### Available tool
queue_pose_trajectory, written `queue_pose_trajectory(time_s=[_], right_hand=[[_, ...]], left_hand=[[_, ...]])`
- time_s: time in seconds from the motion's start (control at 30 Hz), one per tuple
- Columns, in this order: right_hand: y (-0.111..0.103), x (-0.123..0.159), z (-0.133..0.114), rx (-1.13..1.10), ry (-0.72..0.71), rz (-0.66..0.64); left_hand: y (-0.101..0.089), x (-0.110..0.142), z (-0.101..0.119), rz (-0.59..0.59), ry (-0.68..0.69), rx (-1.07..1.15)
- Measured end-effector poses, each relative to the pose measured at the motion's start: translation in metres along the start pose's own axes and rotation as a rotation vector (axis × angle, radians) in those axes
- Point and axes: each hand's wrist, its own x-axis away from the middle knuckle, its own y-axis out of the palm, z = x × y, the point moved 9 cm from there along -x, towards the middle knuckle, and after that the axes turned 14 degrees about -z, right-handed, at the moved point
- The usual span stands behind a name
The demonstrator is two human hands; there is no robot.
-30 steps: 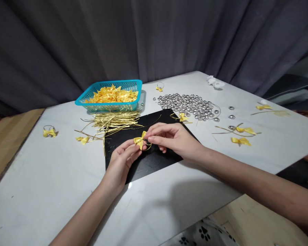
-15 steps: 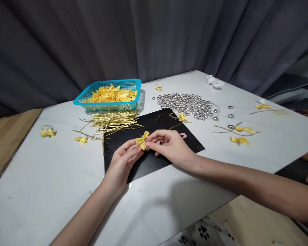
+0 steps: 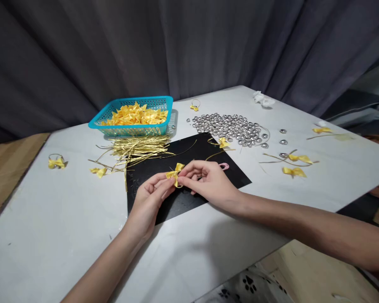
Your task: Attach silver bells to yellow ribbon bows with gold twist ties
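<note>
A yellow ribbon bow is pinched between my two hands above a black mat. My left hand grips its left side with thumb and fingers. On its right side the thumb and fingertips of my right hand are closed at the bow's middle, where a thin gold tie shows. Part of a pink-handled tool shows on the mat behind my right hand. Another yellow bow with gold wire lies at the mat's far edge.
A blue basket of yellow bows stands at the back left, with gold twist ties before it. Silver drop-shaped pieces are heaped behind the mat. Loose bows lie right; a wired bow sits left. White tissue is far right.
The fingers of both hands have shifted slightly on the bow, which now looks a little turned. My left thumb is closer to its middle. The view has moved slightly.
</note>
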Motion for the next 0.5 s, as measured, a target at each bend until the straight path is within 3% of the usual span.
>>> queue_pose_trajectory(time_s=[0.17, 0.5], right_hand=[[-0.002, -0.001, 0.0, 0.003, -0.022, 0.013], [0.002, -0.002, 0.0, 0.074, 0.019, -0.035]], left_hand=[[0.003, 0.001, 0.0, -0.033, -0.014, -0.01], [-0.007, 0.003, 0.001, 0.044, -0.01, -0.015]])
